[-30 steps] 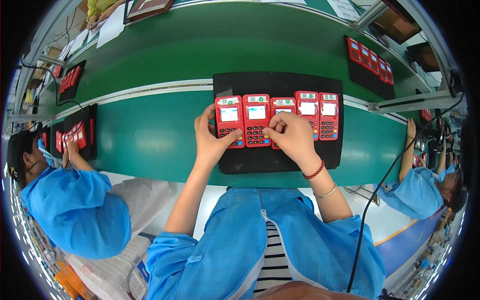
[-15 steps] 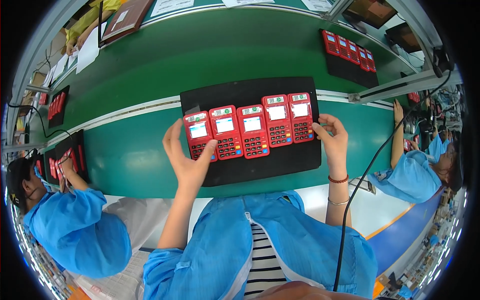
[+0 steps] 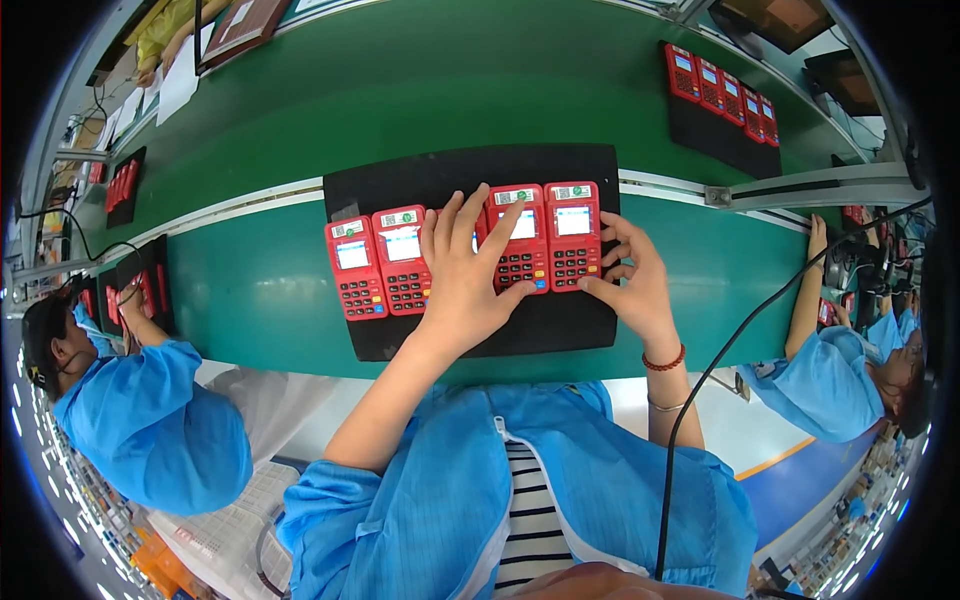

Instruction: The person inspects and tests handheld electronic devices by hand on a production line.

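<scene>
Okay, so five red handheld terminals lie face up in a row on a flat black mat, keypads toward the mat's front edge. Screens are lit on the ones that show properly; the middle one is mostly hidden under the left hand. That grip is spread wide over the middle and fourth units, thumb down by the fourth's keypad. The right hand is half curled at the rightmost terminal, thumb by its lower right corner, fingers along its right side; can't tell if that grip actually holds it.

The mat sits near the front edge of the green tabletop, lying across a white rail. Toward the tabletop's back right corner, a second black mat carries five more red terminals. Room-wise, one co-worker in blue is off left, another co-worker off right.
</scene>
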A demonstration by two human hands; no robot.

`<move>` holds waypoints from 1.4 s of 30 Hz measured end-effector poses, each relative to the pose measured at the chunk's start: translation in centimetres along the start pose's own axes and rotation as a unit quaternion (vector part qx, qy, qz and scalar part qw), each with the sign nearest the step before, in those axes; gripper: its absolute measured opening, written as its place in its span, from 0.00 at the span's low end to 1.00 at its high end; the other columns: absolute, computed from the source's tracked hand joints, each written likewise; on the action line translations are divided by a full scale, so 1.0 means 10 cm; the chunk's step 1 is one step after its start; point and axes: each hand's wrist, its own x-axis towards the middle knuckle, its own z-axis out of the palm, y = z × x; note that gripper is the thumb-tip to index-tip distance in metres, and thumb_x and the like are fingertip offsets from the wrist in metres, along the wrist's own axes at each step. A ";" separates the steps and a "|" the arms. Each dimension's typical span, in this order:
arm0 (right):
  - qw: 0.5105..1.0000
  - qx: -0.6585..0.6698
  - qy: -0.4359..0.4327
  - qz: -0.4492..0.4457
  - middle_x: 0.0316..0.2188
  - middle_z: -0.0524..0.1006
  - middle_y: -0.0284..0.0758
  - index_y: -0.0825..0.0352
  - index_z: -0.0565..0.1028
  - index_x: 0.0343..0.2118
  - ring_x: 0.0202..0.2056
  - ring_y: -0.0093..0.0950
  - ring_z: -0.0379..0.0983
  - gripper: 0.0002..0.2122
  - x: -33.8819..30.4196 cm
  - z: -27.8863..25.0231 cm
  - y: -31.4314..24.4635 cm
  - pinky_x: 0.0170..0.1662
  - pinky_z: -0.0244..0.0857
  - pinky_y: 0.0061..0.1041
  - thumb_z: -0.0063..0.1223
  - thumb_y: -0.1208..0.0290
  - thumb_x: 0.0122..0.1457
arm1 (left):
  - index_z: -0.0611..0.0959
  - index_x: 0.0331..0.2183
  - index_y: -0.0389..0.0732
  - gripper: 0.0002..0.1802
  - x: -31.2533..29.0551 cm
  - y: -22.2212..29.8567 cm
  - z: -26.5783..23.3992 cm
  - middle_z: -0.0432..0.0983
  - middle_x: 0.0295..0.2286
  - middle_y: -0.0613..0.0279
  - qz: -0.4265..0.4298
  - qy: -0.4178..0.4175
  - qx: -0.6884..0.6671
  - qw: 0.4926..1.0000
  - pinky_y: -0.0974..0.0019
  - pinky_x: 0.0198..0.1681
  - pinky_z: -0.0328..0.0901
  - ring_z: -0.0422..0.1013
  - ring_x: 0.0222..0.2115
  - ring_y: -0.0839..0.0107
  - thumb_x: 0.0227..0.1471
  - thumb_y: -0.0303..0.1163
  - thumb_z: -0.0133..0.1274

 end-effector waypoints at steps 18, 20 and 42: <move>0.999 0.002 0.039 -0.007 0.38 0.72 0.34 0.69 0.70 0.50 0.28 0.18 0.68 0.28 0.08 0.04 0.08 0.29 0.67 0.16 0.66 0.79 0.43 | 0.71 0.56 0.51 0.43 0.07 0.01 0.08 0.59 0.57 0.54 -0.034 0.066 -0.022 0.997 0.43 0.64 0.41 0.51 0.61 0.51 0.36 0.35 0.70; 0.999 0.013 0.028 -0.018 0.39 0.72 0.34 0.69 0.70 0.51 0.29 0.18 0.68 0.29 0.07 0.02 0.10 0.30 0.68 0.16 0.67 0.79 0.43 | 0.70 0.57 0.51 0.47 0.05 -0.01 0.02 0.58 0.58 0.54 -0.031 0.049 -0.064 0.996 0.43 0.64 0.40 0.50 0.62 0.50 0.32 0.37 0.72; 0.974 -0.164 -0.052 -0.147 0.25 0.74 0.31 0.65 0.77 0.34 0.25 0.22 0.69 0.14 -0.13 0.86 -0.48 0.28 0.64 0.20 0.68 0.73 0.42 | 0.66 0.60 0.52 0.54 -0.66 -0.77 -0.51 0.48 0.61 0.46 -0.042 0.085 -0.020 0.995 0.41 0.63 0.41 0.44 0.63 0.44 0.30 0.38 0.73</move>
